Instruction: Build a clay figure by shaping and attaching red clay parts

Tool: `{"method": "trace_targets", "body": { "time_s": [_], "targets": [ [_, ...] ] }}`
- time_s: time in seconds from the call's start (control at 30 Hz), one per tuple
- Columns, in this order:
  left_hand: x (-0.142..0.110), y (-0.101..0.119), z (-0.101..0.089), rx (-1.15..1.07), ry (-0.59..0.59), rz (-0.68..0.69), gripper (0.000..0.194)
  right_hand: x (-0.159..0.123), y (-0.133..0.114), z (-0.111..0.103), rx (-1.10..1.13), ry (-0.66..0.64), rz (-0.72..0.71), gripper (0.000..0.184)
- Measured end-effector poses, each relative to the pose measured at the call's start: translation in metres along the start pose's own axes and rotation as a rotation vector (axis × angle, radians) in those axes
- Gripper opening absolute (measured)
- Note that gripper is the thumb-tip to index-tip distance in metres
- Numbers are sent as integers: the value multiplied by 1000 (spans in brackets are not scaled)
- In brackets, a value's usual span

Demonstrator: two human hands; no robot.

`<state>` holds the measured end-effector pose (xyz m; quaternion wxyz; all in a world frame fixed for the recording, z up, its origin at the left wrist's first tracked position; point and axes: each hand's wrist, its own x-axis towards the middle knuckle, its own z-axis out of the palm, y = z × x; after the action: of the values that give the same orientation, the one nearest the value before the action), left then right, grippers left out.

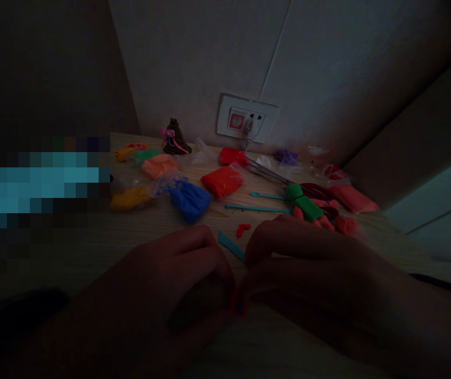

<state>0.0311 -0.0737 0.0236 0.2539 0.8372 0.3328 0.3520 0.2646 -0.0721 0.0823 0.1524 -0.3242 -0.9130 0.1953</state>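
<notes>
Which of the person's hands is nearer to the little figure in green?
The right. The right hand is just on the near side of the green-clad figure; the left hand is farther off, toward the picture's lower left.

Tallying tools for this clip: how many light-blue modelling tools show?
3: a spoon-ended tool and a straight rod beside the green-clothed figure, and a flat tool partly behind the right hand. More may be hidden.

Single head-worn view, close above the table (150, 223), facing forward and down to the wall (194, 63) at its far edge.
</notes>
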Motion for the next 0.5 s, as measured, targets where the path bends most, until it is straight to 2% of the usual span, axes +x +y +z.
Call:
{"method": "trace_targets", "body": {
  "time_s": [0.13, 0.23, 0.37, 0.5],
  "targets": [
    [0, 3, -1, -19, -42, -55, 11, 1, -2, -2, 59, -12, 39, 31],
    [1, 5, -2, -32, -70, -106, 10, 0, -4, -2, 41, -4, 56, 33],
    [1, 4, -2, -35, -66, -99, 12, -2, -2, 1, 18, -46, 27, 32],
    [1, 3, -2, -37, -49, -74, 12, 0, -3, 3, -11, 9, 34, 28]
  ]
}}
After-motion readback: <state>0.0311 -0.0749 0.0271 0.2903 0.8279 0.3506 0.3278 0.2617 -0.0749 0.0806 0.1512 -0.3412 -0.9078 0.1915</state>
